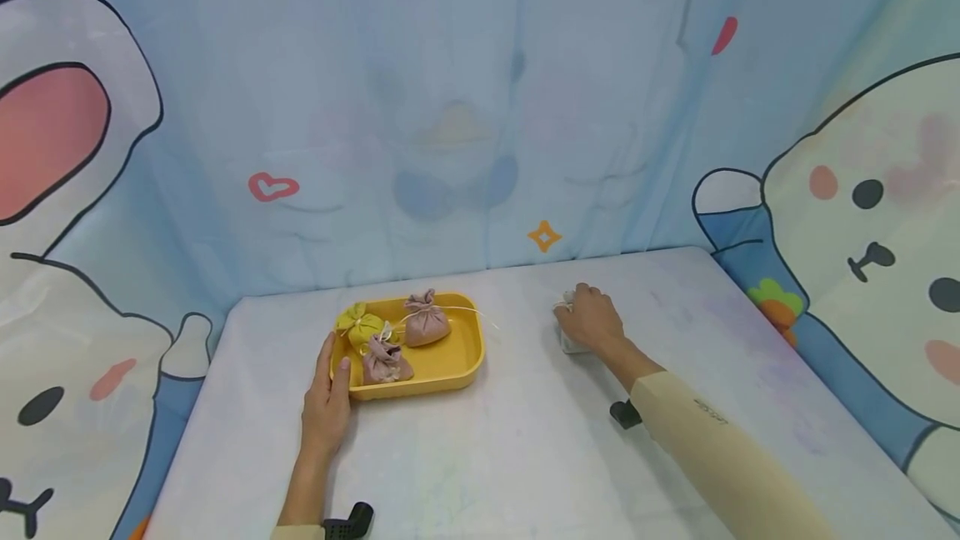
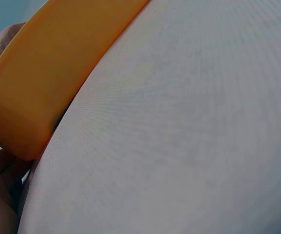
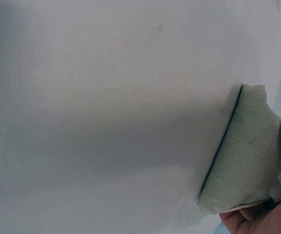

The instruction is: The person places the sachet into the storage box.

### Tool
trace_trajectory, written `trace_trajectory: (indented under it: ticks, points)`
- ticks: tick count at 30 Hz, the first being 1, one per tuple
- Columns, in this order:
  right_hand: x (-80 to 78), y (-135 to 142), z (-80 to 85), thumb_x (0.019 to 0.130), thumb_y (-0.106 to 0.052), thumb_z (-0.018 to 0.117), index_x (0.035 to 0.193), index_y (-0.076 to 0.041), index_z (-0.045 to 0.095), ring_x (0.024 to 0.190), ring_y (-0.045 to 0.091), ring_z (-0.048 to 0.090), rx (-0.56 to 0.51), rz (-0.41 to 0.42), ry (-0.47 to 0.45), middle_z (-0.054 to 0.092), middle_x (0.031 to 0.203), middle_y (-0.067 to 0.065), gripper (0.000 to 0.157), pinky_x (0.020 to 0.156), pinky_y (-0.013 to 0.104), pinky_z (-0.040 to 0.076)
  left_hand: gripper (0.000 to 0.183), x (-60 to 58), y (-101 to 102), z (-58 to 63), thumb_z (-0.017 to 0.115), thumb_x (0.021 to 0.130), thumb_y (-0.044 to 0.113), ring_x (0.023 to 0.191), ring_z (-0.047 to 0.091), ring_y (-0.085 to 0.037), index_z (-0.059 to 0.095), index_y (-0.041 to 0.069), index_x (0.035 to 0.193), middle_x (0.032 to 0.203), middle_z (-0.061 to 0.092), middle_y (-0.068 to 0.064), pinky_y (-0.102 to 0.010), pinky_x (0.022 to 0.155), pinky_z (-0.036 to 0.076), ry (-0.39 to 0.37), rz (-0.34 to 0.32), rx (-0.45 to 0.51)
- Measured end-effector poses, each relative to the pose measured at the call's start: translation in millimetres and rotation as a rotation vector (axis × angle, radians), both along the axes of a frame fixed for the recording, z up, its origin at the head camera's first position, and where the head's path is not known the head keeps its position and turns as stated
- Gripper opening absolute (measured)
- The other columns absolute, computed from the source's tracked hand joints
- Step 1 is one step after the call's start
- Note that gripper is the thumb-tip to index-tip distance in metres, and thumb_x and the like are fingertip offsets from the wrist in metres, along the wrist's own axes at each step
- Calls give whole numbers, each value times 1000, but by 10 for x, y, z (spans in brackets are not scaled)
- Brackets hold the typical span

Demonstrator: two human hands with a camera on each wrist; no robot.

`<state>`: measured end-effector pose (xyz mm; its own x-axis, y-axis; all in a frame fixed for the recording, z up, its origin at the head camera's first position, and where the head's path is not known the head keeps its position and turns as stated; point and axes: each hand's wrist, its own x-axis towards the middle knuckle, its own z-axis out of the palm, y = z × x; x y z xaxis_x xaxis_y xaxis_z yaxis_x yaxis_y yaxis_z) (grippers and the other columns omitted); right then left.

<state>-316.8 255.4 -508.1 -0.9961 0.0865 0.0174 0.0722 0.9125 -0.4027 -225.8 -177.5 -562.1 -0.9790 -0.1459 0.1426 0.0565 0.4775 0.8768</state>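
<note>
A yellow tray [image 1: 442, 386] lies on the white table with two pinkish drawstring pouches [image 1: 427, 325] and a yellow-green pouch [image 1: 362, 327] inside it. My left hand [image 1: 327, 398] holds the tray at its left end, thumb by the front corner and fingers along the outer side. In the left wrist view, the tray's wall [image 2: 47, 73] rises close beside the fingers. Right of the tray, my right hand [image 1: 592, 319] pinches the gathered neck of a pale grey-green drawstring pouch [image 3: 247, 151]. That pouch's flat base sits at the table surface; the hand covers most of it in the head view.
The white table [image 1: 465, 465] runs back to a light-blue cartoon curtain [image 1: 450, 107]. A thin pale cord [image 1: 480, 312] from a pouch trails over the tray's right rim. Black wrist cameras [image 1: 625, 414] are strapped near both hands.
</note>
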Motion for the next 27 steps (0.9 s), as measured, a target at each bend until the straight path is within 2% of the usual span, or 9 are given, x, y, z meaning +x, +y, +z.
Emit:
trace_trajectory:
  ticks: [4, 9, 18, 27]
  points:
    - [-17, 0, -4, 100, -27, 48, 134, 12, 53, 102, 39, 62, -15, 12, 9, 61, 123, 30, 52, 89, 54, 55, 60, -1, -2, 6, 35, 113, 46, 160, 23, -33, 18, 29, 168, 174, 24, -4, -57, 129, 21, -2, -2, 1]
    - [-21, -7, -26, 99, -16, 48, 134, 13, 56, 99, 36, 64, -58, 52, 78, 66, 122, 30, 46, 90, 52, 57, 60, -5, -1, 5, 35, 113, 46, 160, 22, -34, 18, 29, 168, 174, 23, -4, -58, 129, 21, -4, -6, 6]
    - [-53, -84, -16, 101, -1, 46, 134, 16, 55, 115, 46, 66, -44, 87, 177, 67, 122, 32, 38, 98, 55, 56, 60, -5, -13, -11, 36, 113, 45, 160, 22, -33, 19, 29, 168, 174, 24, -3, -57, 130, 21, 5, -7, 16]
    - [-64, -163, 13, 103, -1, 45, 137, 14, 54, 119, 47, 63, -62, 93, 236, 65, 126, 32, 38, 100, 56, 56, 60, -8, 1, -9, 36, 113, 45, 160, 22, -34, 19, 29, 168, 174, 24, -4, -58, 129, 21, 5, -7, 23]
